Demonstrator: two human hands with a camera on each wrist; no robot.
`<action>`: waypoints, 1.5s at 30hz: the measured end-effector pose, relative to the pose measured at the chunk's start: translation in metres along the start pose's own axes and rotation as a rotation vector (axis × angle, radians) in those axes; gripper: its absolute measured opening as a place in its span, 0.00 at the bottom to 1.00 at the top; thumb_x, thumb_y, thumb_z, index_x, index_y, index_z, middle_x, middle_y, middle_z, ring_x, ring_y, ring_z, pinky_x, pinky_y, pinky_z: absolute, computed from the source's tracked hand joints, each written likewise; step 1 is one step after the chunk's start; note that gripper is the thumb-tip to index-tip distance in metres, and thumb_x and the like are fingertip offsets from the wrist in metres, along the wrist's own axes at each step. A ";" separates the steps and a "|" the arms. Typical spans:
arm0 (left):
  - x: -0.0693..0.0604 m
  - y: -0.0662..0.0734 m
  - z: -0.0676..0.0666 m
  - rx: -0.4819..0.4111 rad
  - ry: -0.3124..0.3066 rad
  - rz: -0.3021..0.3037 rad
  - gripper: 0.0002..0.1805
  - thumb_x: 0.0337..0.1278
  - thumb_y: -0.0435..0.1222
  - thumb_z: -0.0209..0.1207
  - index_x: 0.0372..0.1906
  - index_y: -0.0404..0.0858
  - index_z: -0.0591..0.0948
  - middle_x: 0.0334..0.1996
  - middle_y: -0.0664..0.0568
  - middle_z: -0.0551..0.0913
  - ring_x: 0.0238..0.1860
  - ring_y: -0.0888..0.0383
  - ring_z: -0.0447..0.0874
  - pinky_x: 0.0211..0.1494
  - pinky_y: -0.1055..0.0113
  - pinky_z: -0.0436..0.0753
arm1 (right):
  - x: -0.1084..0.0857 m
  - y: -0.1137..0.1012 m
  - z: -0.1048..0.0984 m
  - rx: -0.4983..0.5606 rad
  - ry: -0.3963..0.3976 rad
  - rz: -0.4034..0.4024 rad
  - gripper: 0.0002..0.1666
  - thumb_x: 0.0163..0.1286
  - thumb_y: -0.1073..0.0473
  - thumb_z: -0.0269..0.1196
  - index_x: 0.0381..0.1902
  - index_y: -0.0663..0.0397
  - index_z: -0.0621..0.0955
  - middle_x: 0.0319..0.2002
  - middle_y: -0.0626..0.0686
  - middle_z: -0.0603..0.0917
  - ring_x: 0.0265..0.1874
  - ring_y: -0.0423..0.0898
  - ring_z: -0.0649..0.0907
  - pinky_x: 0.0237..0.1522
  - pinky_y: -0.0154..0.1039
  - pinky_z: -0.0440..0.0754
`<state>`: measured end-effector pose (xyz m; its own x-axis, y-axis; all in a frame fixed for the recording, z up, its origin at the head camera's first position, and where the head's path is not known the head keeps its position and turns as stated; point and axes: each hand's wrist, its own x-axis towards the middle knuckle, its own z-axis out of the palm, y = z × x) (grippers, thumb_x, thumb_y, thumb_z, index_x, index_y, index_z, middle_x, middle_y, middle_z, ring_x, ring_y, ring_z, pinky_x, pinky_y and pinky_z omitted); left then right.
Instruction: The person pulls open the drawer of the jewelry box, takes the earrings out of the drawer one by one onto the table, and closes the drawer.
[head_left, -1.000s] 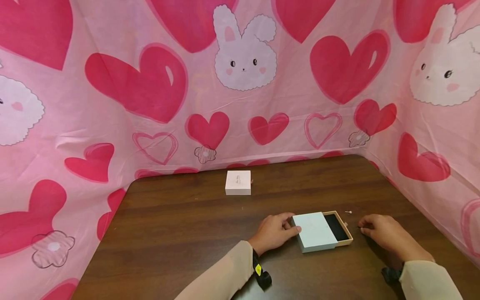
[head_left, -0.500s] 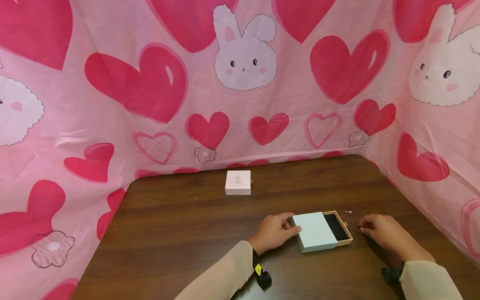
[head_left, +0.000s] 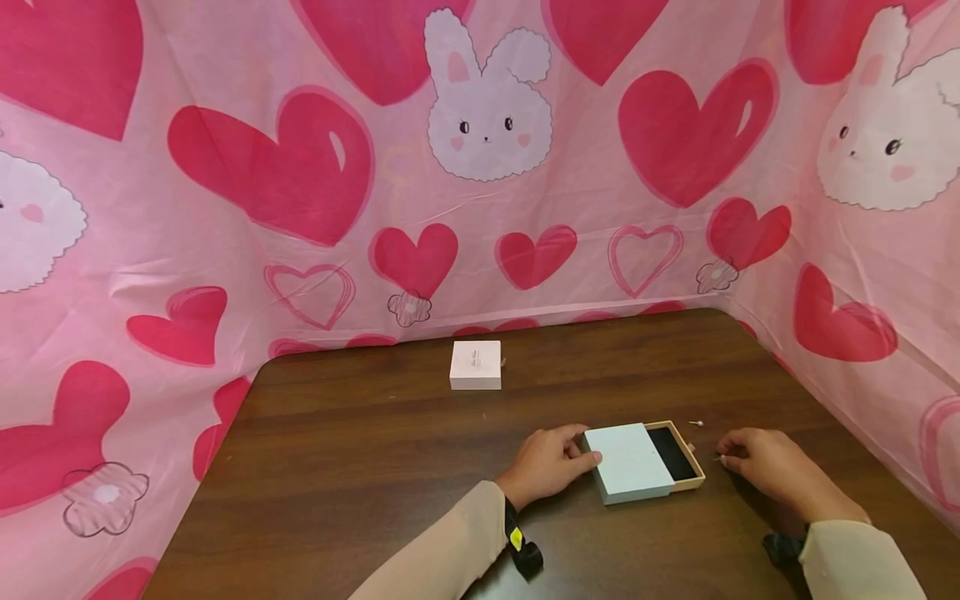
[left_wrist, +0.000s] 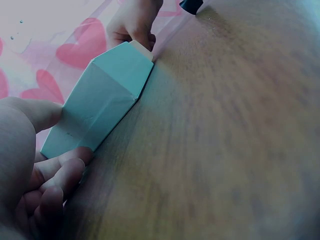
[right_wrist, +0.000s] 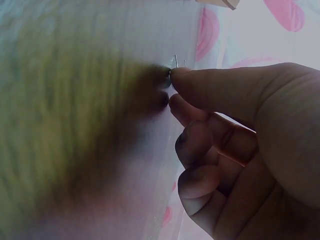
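Note:
A pale blue box [head_left: 630,460] lies on the table, its tray [head_left: 678,454] with black lining pulled partly out to the right. My left hand [head_left: 546,467] grips the box's left end, thumb on one side; in the left wrist view its fingers curl at the box [left_wrist: 100,100]. Right of the tray, my right hand [head_left: 780,471] pinches a small thin metal piece between thumb and finger, low over the table. The right wrist view shows this metal piece [right_wrist: 176,61] at the thumb tip. A small pin-like item with a pale bead [head_left: 698,423] lies beyond the tray.
A small white box [head_left: 476,365] with dark print stands near the back of the brown wooden table [head_left: 337,450]. Pink cloth [head_left: 480,208] with hearts and rabbits hangs behind and along both sides.
The small metal piece at my right fingertips shows at a slightly different angle. Both hands and the blue box stay where they were.

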<state>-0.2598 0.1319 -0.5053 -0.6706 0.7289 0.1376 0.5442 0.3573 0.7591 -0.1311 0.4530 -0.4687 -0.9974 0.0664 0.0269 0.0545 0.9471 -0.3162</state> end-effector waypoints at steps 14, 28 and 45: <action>0.000 -0.001 0.000 0.002 0.000 -0.007 0.28 0.60 0.56 0.60 0.59 0.44 0.79 0.23 0.70 0.78 0.23 0.71 0.75 0.29 0.72 0.73 | 0.000 0.003 -0.002 0.003 -0.017 0.020 0.05 0.57 0.63 0.70 0.31 0.54 0.83 0.29 0.48 0.82 0.29 0.48 0.79 0.38 0.55 0.76; 0.000 0.000 0.000 0.002 0.007 0.010 0.28 0.61 0.56 0.60 0.59 0.43 0.79 0.23 0.71 0.78 0.24 0.72 0.75 0.31 0.73 0.73 | -0.003 0.003 -0.006 0.005 -0.010 0.021 0.05 0.57 0.61 0.70 0.31 0.52 0.83 0.28 0.47 0.82 0.28 0.47 0.79 0.36 0.53 0.75; 0.000 -0.001 0.001 -0.001 0.004 -0.004 0.28 0.60 0.56 0.61 0.60 0.44 0.79 0.22 0.70 0.77 0.21 0.70 0.73 0.27 0.72 0.72 | -0.002 -0.001 -0.006 0.020 0.047 0.016 0.04 0.61 0.59 0.69 0.33 0.50 0.84 0.29 0.48 0.82 0.29 0.48 0.79 0.37 0.54 0.76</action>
<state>-0.2596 0.1319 -0.5070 -0.6745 0.7253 0.1374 0.5413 0.3594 0.7602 -0.1286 0.4541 -0.4632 -0.9932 0.0961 0.0661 0.0686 0.9394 -0.3360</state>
